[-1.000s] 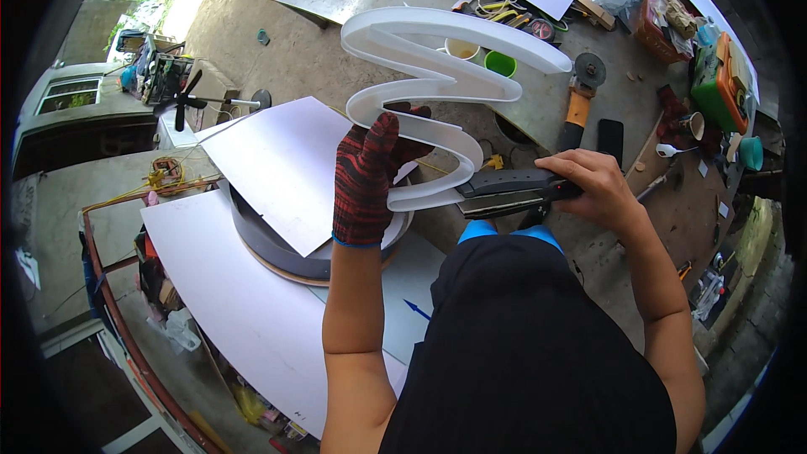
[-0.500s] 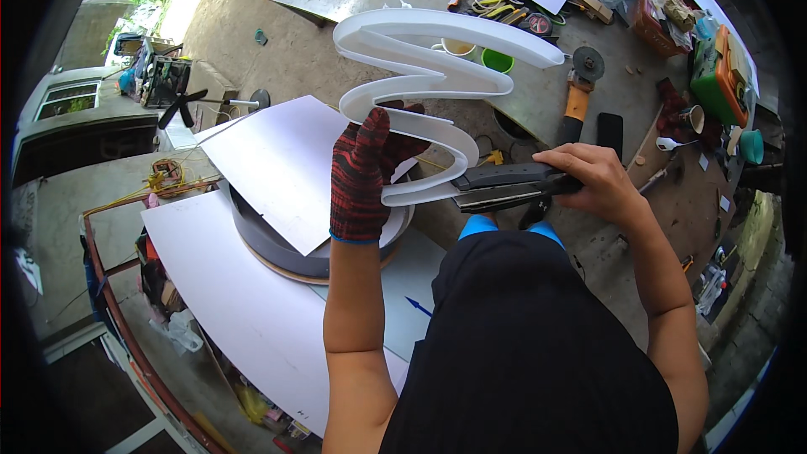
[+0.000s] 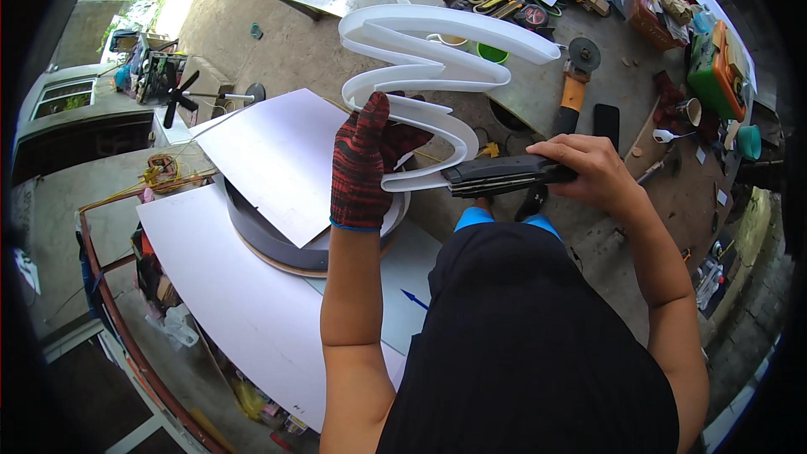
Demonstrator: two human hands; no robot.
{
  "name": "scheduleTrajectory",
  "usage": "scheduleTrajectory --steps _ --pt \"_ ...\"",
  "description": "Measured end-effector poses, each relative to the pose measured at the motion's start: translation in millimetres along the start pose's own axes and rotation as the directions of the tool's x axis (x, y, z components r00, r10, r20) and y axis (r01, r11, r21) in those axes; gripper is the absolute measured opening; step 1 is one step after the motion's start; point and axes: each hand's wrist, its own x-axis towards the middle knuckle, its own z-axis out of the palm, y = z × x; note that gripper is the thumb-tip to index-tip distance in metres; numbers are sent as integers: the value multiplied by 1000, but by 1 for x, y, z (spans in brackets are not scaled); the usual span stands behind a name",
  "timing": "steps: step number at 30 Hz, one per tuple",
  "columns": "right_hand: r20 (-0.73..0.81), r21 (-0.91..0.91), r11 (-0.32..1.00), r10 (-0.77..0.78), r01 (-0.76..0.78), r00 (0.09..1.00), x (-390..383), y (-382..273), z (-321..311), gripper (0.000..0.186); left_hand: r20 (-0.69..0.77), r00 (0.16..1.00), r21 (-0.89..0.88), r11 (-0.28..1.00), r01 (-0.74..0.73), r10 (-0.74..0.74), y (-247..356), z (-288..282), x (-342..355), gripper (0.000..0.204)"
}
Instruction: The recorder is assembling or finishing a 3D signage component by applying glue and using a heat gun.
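My left hand [image 3: 361, 168], in a red-and-black striped glove, grips a white plastic strip [image 3: 479, 55] bent into wavy, zigzag loops. My right hand [image 3: 588, 172] is bare and closed around a black flat-iron-like clamping tool [image 3: 487, 176]. The tool's long jaws are clamped over the lower end of the strip, just right of my glove. Below my left hand lie white sheets [image 3: 261, 160] on a dark grey curved form [image 3: 286, 265].
An angle grinder [image 3: 574, 92], black phone [image 3: 607, 126], green cup [image 3: 492, 55] and tools [image 3: 504, 0] lie on the work surface beyond. Red [image 3: 651, 13] and green bins [image 3: 713, 71] stand at right, a black fan [image 3: 181, 97] at left.
Both hands, the strip and the tool have shifted slightly up in the view, along with the surroundings. The tool's jaws look pressed closer together than before.
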Motion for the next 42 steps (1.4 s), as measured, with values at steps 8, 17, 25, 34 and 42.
scheduleTrajectory --steps 8,17,25,34,42 --pt "61 107 992 56 -62 997 -1 3 0 52 58 993 -2 995 101 -101 5 12 4 65" --pt "108 172 968 166 -183 980 -12 4 4 51 5 939 14 939 344 -345 -1 7 42 61" --pt "221 555 645 495 -525 841 -32 -19 -8 43 329 943 -437 879 192 -42 -46 34 48 58" --pt "228 725 438 576 -531 785 -49 -39 -11 34 52 933 -539 796 -274 356 -93 112 48 53" --pt "209 764 402 587 -505 782 -57 -46 -7 35 -69 863 -319 808 -495 501 -106 131 45 46"
